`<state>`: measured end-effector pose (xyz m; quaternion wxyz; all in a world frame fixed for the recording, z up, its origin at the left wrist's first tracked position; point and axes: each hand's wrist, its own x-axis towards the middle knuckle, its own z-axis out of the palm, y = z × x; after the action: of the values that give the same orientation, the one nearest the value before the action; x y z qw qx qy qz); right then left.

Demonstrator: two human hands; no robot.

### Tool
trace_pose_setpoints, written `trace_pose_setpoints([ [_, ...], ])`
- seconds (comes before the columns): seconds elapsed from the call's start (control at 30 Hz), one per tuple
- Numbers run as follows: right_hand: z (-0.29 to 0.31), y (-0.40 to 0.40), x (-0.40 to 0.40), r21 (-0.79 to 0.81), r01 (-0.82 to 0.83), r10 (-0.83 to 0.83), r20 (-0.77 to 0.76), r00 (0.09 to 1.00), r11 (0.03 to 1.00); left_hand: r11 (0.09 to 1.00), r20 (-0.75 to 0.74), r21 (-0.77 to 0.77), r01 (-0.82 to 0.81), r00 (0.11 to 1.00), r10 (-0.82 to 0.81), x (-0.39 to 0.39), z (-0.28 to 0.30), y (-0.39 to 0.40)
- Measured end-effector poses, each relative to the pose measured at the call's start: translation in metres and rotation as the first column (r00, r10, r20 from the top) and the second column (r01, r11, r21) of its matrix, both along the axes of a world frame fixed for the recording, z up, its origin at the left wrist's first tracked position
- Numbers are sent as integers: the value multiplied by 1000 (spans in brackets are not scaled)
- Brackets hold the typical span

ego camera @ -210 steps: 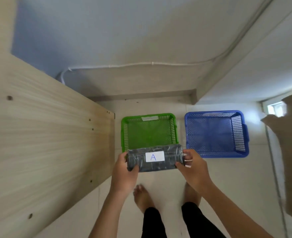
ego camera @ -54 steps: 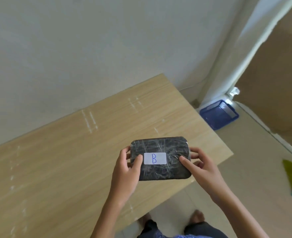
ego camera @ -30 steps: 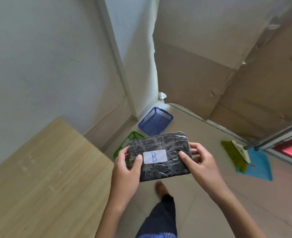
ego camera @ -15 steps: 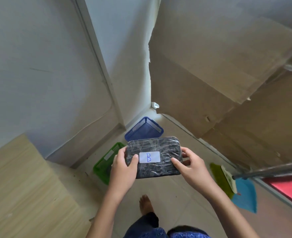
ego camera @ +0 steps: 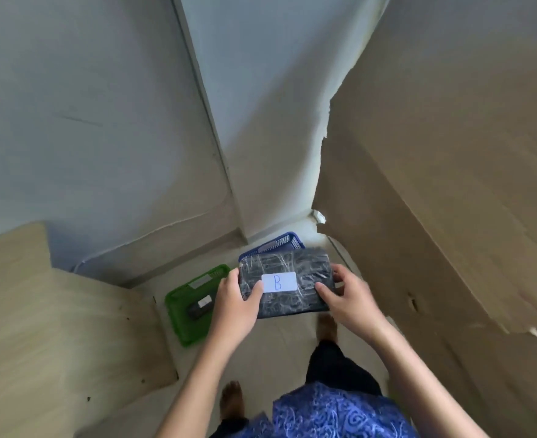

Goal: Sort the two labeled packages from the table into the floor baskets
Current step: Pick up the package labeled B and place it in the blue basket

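While both hands, left (ego camera: 234,303) and right (ego camera: 349,298), clamped package B (ego camera: 287,281) at centre frame, best practice was lowering it level into the blue basket (ego camera: 281,243).

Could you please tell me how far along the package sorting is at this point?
One dark wrapped package with a white label already lies in the green plastic basket. The left hand and right hand hold the black plastic-wrapped package labelled B above the floor. Left: setting it into a basket, probably the blue plastic basket.
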<state>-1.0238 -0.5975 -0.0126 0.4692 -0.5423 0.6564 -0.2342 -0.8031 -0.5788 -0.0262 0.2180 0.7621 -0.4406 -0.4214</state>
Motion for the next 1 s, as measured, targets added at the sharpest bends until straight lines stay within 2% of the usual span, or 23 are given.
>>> trace_pose_setpoints([
  [0.17, -19, -98, -37, 73, -183, 184, -15, 983, 980, 985, 17, 40, -170, 985, 170, -51, -22, -53],
  [0.33, -61, -151, -42, 91, -251, 257, -52, 965, 964, 938, -46, 64, -340, 938, 343, -75, -56, -90],
  [0.5, -127, -173, -38, 175, -239, 251, -50, 967, 955, 921, -69, 100, -376, 921, 384, -70, -114, -111],
  [0.63, -193, -184, -32, 238, -231, 257, -85, 963, 943, 916, -91, 125, -381, 915, 393, -58, -181, -123],
  [0.8, -298, -196, -26, 307, -165, 212, -128, 969, 937, 900, -132, 228, -372, 904, 407, -45, -288, -136],
  [1.0, -468, -208, -15, 297, -82, 134, -161, 978, 951, 893, -154, 231, -388, 891, 427, -42, -456, -148],
])
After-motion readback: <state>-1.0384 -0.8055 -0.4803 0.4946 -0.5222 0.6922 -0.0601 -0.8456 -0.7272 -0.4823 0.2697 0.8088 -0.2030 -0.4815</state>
